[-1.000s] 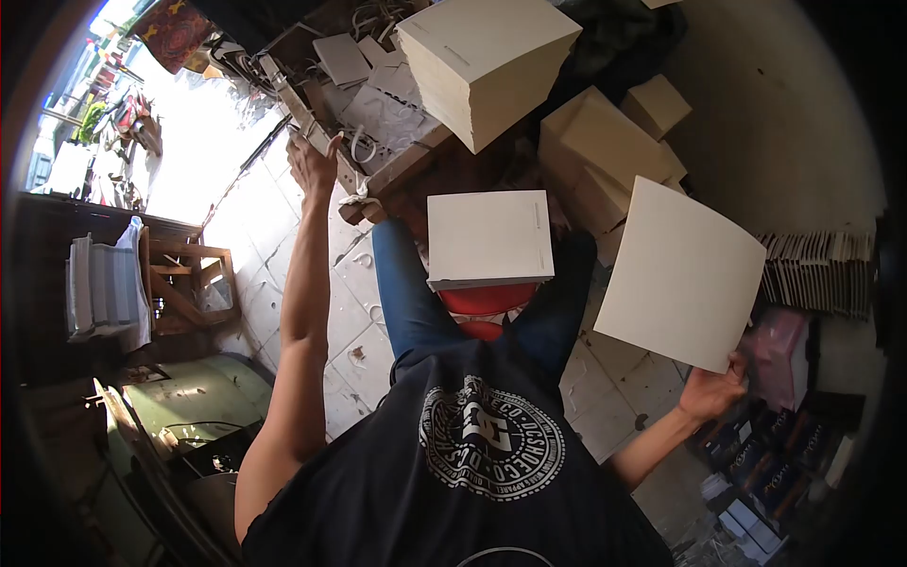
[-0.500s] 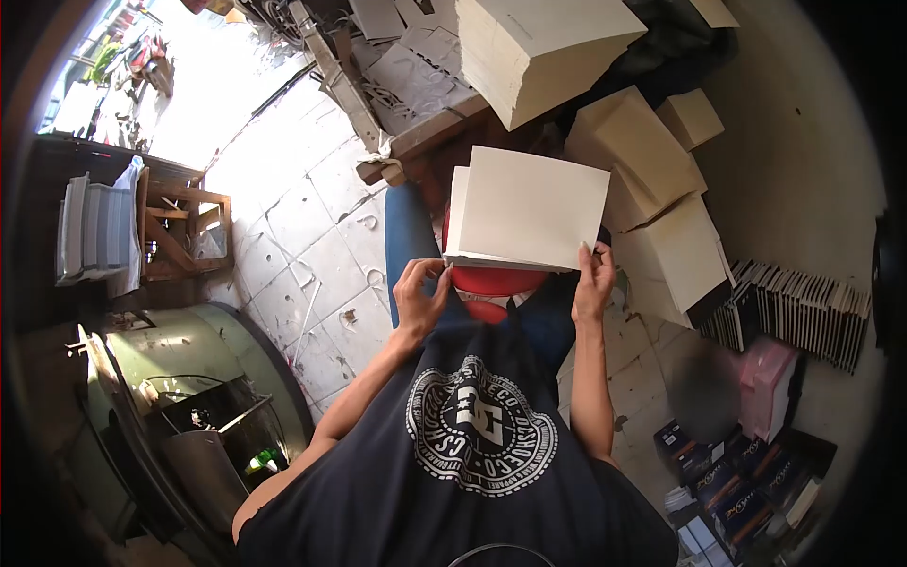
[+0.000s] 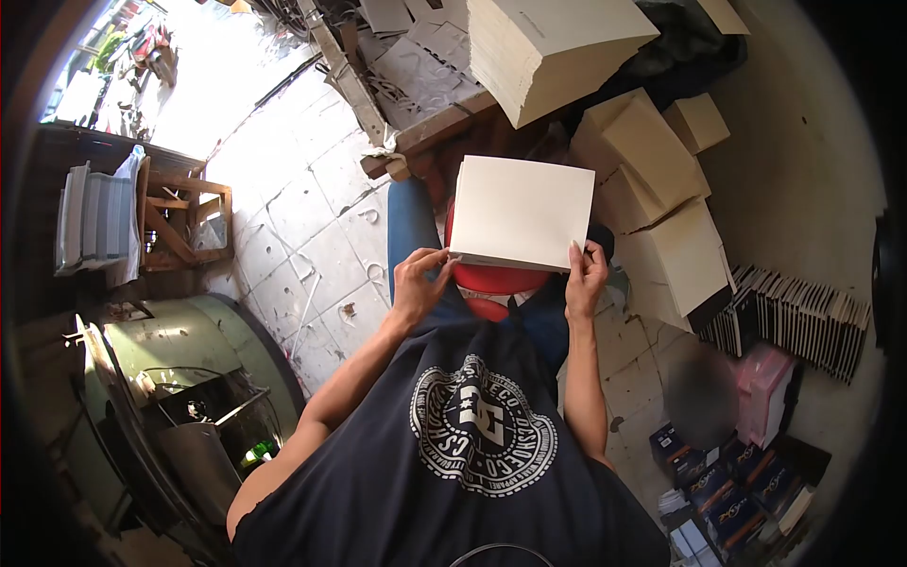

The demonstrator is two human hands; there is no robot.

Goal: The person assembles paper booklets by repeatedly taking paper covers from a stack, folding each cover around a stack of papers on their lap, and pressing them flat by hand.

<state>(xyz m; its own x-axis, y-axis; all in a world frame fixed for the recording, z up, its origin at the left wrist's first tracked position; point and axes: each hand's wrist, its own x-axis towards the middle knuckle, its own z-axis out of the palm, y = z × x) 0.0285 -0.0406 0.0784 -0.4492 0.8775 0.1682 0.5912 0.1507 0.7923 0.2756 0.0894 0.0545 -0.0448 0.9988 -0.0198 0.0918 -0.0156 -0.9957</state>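
A stack of cream paper sheets (image 3: 524, 213) lies in front of me over a red stool (image 3: 501, 279), its edges nearly lined up. My left hand (image 3: 421, 281) pinches the stack's near left corner between thumb and fingers. At the near right corner, my right hand (image 3: 586, 272) grips the paper, thumb on top and fingers underneath. How many sheets are in the stack, and what lies under them, I cannot make out.
Tall paper stacks (image 3: 557, 52) stand at the far right, with more paper piles (image 3: 652, 156) beside them. A row of dark-covered books (image 3: 803, 317) lines the right wall. Boxes (image 3: 737, 501) sit lower right. At left are a green machine (image 3: 189, 350) and a wooden stand (image 3: 189, 222).
The top sheet, which sat askew to the right, now lies almost square on the sheets below. My right hand has moved slightly left with it; my left hand has stayed at its corner.
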